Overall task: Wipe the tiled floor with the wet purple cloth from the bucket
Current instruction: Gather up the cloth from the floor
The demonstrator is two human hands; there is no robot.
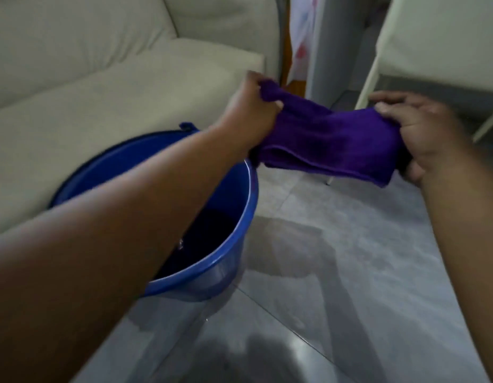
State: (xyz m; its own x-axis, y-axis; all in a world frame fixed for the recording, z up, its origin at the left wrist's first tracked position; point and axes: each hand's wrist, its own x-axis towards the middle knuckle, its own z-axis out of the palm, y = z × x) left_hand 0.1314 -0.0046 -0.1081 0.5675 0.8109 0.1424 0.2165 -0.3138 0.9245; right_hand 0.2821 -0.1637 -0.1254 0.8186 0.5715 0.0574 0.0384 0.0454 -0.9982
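While the purple cloth (331,147) is stretched out in mid-frame, just past the rim of the blue bucket (240,244), both hands are clamped on it: left hand (253,111) bunching one end, right hand (422,139) pinching the other. It's clear of the tiled floor (350,272), not touching yet. My guess at what goes wrong: it looks soaked, so drips could land on the cream sofa (101,92) at upper left, or an elbow could tip the bucket, which has dark water in it. The floor at lower centre already looks shiny, maybe slippery. No brands or readable writing anywhere.
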